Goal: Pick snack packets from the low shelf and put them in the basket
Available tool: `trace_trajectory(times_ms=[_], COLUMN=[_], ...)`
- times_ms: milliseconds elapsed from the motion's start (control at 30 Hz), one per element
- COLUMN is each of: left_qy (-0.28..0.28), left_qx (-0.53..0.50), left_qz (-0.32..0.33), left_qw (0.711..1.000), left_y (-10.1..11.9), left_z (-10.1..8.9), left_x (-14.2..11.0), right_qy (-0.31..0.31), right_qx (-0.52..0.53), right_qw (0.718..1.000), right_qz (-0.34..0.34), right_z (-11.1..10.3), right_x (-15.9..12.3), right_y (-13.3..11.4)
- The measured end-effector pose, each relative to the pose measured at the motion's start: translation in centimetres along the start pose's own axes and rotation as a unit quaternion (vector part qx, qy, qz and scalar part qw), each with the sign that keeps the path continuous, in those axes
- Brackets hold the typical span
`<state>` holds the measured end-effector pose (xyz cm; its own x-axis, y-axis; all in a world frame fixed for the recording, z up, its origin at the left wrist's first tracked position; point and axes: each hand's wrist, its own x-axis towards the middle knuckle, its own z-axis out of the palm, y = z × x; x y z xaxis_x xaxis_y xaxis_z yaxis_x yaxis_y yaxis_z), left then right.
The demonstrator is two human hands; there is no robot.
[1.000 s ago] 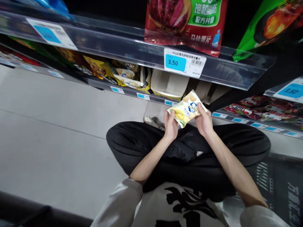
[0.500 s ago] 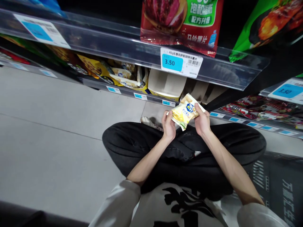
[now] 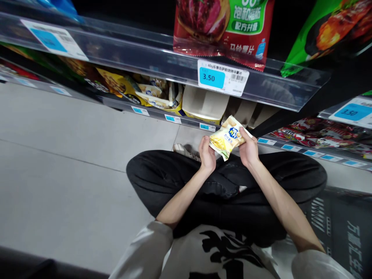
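A small yellow snack packet (image 3: 228, 137) with a blue logo is held between both hands, above my crossed legs in black trousers (image 3: 232, 193). My left hand (image 3: 207, 155) pinches its lower left edge. Its right side is gripped by my right hand (image 3: 248, 149), thumb on the packet's face. The packet sits just in front of the bottom shelf, near an open cardboard display box (image 3: 203, 104).
A clear shelf rail (image 3: 145, 58) with a 3.50 price tag (image 3: 222, 77) runs overhead, under red (image 3: 223, 27) and green (image 3: 325, 31) crisp bags. More snack packets (image 3: 151, 93) fill the lower shelf. Grey floor tiles (image 3: 72, 155) lie to the left; a dark crate (image 3: 343, 228) stands at right.
The packet and both hands shifted slightly left and up over the second, with the view drifting a little. Both hands keep their hold on the packet.
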<state>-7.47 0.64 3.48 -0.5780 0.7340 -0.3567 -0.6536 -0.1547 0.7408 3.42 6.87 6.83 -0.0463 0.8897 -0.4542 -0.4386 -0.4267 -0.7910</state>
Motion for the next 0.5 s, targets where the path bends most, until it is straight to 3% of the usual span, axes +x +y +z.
trace_trajectory(times_ms=[500], left_qy=[0.007], left_qx=[-0.009], left_qz=[0.002], left_qw=[1.000], left_y=[0.21], left_z=[-0.01], left_x=[0.07], right_qy=[0.006], right_qx=[0.006], right_qw=[1.000], right_qz=[0.009], right_z=[-0.05], right_x=[0.07], right_y=[0.10])
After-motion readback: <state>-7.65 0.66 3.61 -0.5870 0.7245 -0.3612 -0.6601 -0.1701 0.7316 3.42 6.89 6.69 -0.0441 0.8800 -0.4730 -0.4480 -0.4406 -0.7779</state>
